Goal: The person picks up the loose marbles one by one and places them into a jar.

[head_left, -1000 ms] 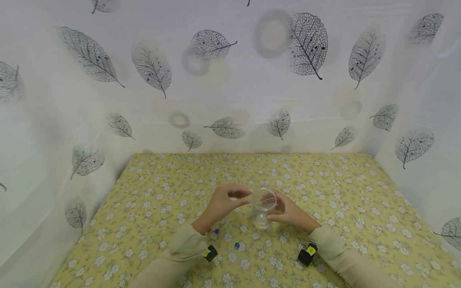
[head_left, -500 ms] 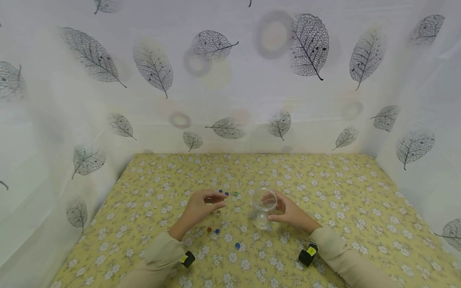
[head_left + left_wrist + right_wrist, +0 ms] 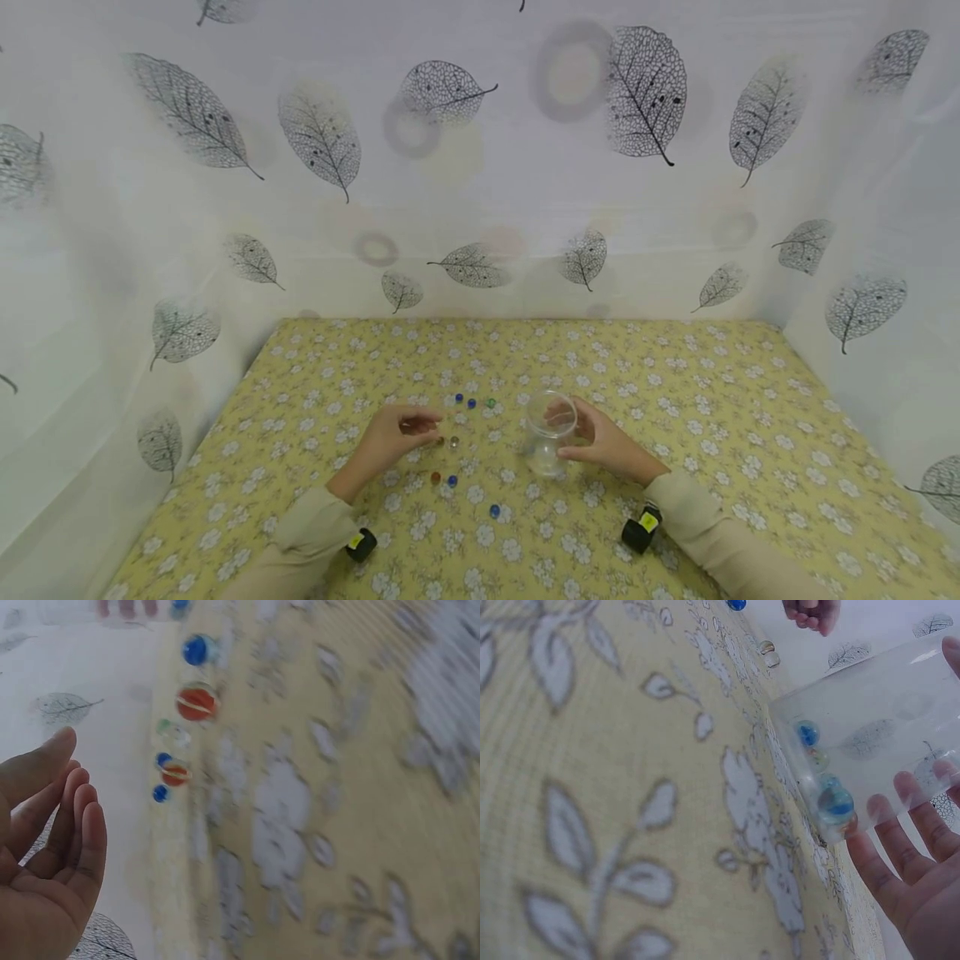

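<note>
My right hand (image 3: 603,442) holds a clear plastic cup (image 3: 543,457) upright on the cloth, its fingers and thumb around the side. Several glass marbles (image 3: 835,804) lie on the cup's bottom in the right wrist view. Over the cloth to the left is my left hand (image 3: 393,435), its fingers loosely bent and nothing between them and the thumb. Just past its fingertips lie a brownish marble (image 3: 441,441) and a clear marble (image 3: 454,442). Closer to me are an orange marble (image 3: 436,477) and a blue marble (image 3: 452,481) side by side.
Two dark blue marbles and a green marble (image 3: 491,402) lie farther back. Another blue marble (image 3: 494,511) sits nearer the front. A yellow flowered cloth (image 3: 675,375) covers the table, with a leaf-patterned curtain (image 3: 495,183) around its back and sides.
My left hand has moved away from the cup's rim, leftward to beside the loose marbles, uncovering several of them. My right hand and the cup have stayed in place.
</note>
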### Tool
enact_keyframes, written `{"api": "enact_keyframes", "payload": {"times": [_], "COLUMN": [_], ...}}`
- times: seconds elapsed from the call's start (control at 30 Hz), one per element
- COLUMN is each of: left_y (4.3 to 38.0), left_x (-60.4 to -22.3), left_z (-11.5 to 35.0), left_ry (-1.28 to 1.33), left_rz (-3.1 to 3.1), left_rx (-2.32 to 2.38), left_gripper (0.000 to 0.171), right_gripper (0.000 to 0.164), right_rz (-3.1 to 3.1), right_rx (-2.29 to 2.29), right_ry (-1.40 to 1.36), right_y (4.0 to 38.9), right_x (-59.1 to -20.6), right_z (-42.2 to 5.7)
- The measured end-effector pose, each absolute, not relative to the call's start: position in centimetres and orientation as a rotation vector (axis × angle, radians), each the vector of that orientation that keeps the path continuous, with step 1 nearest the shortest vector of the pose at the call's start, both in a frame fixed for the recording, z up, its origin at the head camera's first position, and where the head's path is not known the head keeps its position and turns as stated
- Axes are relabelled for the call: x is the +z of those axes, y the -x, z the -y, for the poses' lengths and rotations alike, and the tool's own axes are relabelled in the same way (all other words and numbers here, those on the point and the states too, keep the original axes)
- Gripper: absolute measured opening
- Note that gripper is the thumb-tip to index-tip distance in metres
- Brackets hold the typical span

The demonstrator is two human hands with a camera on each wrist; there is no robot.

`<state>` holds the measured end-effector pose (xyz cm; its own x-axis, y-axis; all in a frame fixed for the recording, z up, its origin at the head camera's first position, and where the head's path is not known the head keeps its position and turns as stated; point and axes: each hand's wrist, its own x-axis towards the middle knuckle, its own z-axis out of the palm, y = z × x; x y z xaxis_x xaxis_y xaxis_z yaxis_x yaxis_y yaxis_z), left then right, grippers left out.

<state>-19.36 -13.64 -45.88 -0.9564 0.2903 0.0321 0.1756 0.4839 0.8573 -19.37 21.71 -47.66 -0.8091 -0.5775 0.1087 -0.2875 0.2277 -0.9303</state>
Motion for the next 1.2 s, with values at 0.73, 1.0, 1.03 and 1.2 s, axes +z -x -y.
{"api": "enact_keyframes", "payload": {"times": [0.73,1.0,1.03,1.2], "left_y": [20.5,20.7,20.7,20.6], "left_x": [-47.8,-47.9,-47.9,-47.8], "left_z": [14.2,14.0,14.0,13.7], "left_ry": [-0.392,-0.404,-0.414,-0.452], "left_rz": [-2.527,-2.554,-2.563,-2.601], "left_rx": [1.475,1.42,1.406,1.346], "left_gripper": [0.029,0.025,0.024,0.019], "right_gripper": [0.056,0.055,0.055,0.057], "right_rz": [-2.225,-2.25,-2.252,-2.253], "right_rx": [-1.62,-1.617,-1.617,-1.618], "right_ry": [0.801,0.821,0.824,0.828], "right_y": [19.2,19.4,19.4,19.4], "right_x": [-47.1,-47.4,-47.4,-47.5], "right_z": [-21.6,-21.6,-21.6,-21.6]}}
